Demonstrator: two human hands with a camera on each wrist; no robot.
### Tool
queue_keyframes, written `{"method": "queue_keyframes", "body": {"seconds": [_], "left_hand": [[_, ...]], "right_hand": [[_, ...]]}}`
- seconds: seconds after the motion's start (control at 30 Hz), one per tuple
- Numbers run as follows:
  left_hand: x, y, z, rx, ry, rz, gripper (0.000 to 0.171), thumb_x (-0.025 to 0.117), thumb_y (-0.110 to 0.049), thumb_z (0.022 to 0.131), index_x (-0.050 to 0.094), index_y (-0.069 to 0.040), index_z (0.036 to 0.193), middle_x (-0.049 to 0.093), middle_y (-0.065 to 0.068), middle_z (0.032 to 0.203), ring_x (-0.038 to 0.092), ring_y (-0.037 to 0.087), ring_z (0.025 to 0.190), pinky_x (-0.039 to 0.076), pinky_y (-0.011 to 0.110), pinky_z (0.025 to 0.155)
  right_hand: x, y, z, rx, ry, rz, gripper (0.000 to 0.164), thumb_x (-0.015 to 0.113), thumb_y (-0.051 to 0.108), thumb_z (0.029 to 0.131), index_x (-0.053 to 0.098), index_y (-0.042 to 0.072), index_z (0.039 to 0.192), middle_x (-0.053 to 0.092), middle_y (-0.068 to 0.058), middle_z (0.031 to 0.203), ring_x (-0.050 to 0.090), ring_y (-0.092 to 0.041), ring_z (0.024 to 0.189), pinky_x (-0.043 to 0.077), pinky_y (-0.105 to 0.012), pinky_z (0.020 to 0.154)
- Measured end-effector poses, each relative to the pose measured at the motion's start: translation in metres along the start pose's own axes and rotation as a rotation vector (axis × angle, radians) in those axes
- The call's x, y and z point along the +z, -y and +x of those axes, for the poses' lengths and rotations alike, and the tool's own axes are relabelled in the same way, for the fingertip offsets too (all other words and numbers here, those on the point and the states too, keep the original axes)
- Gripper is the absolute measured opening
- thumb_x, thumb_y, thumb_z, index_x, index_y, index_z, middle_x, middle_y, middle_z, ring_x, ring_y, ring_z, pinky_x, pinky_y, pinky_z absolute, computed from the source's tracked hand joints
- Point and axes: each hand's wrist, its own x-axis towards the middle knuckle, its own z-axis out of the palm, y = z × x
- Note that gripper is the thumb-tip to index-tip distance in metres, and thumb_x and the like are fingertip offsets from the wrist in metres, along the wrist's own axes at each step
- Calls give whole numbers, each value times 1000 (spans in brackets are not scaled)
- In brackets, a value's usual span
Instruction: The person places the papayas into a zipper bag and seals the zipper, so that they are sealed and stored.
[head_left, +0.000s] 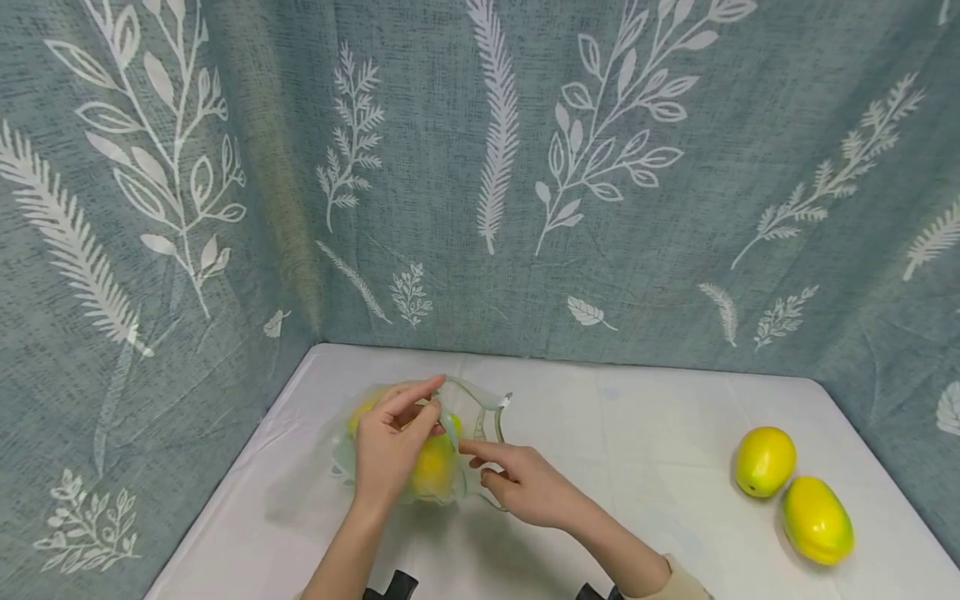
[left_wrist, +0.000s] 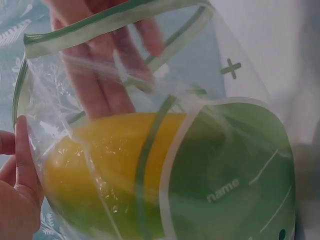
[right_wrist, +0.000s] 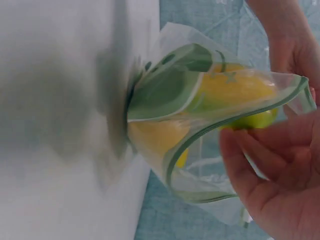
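Note:
A clear resealable plastic bag [head_left: 343, 461] with green print stands on the table, its green-edged mouth spread wide toward the right. Through its film show yellow-green oval fruits [head_left: 432, 472]; one large fruit [left_wrist: 115, 165] fills the left wrist view beside a green label reading "name". My left hand [head_left: 392, 446] is at the bag's upper edge, pinching the rim between thumb and index finger. From the right, my right hand [head_left: 525, 483] reaches the mouth with its index finger extended against the rim. In the right wrist view, its fingertips [right_wrist: 229, 137] are near a fruit's greenish end.
Two more yellow-green fruits, one [head_left: 765, 461] behind the other [head_left: 817, 521], lie apart at the table's right side. A white cloth covers the table [head_left: 637, 433]. Teal curtains [head_left: 525, 283] with white leaf patterns stand behind it and along both sides.

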Motion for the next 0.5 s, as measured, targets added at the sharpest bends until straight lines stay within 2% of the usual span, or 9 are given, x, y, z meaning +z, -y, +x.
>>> {"method": "queue_keyframes", "body": {"seconds": [0.1,0.2,0.3,0.4,0.5], "left_hand": [[1,1,-1,13,12,23,28,64,3,88,75,-8,112,64,11,101,66,19,65,59,29,68],[1,-3,-4,22,8,70,27,63,3,89,75,-7,111,64,11,102,65,16,66,58,26,66],[0,-4,-5,61,12,160,26,62,4,89,77,-9,106,66,7,101,65,14,71,57,24,64],[-3,-1,-6,135,27,279,27,61,5,88,79,-11,100,66,3,98,64,12,77,56,23,63],[-4,1,-7,204,33,372,26,61,6,87,79,-10,99,67,1,97,63,12,77,55,23,63]], "right_hand": [[-2,1,-3,21,-60,10,39,44,-4,97,61,7,131,63,-8,123,64,-19,97,55,-23,76],[-9,-1,-11,44,-127,53,32,48,2,99,66,12,124,66,-5,115,65,-17,87,58,-28,72],[-19,-8,-23,64,-193,84,28,51,6,99,66,14,122,66,-4,117,65,-19,91,59,-30,70],[-31,-16,-36,91,-265,88,26,54,8,99,66,13,121,66,-4,119,64,-22,98,58,-30,70],[-42,-26,-51,138,-321,64,25,56,9,98,67,14,120,66,-3,119,63,-19,100,58,-32,73]]}}
